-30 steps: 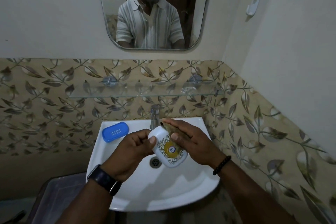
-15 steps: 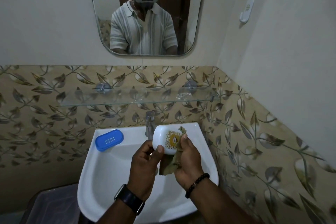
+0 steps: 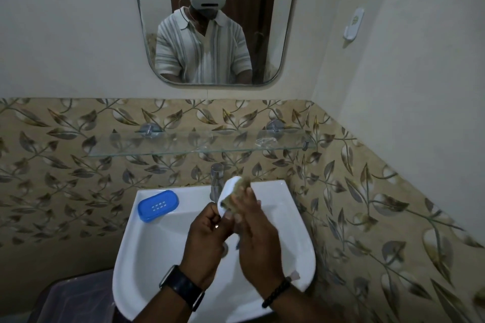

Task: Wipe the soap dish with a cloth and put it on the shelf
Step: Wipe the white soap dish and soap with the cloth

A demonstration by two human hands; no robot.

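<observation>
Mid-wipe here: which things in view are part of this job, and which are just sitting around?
In the job:
- white soap dish, held by the left hand
- cloth, pressed on it by the right hand
- glass shelf, where it goes

Just there:
- blue soap dish on the sink rim
- tap
- mirror
- wall hook

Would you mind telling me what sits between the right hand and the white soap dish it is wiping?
In the head view, a brownish cloth lies between the right hand and the white soap dish, pressed against the dish's face.
</observation>
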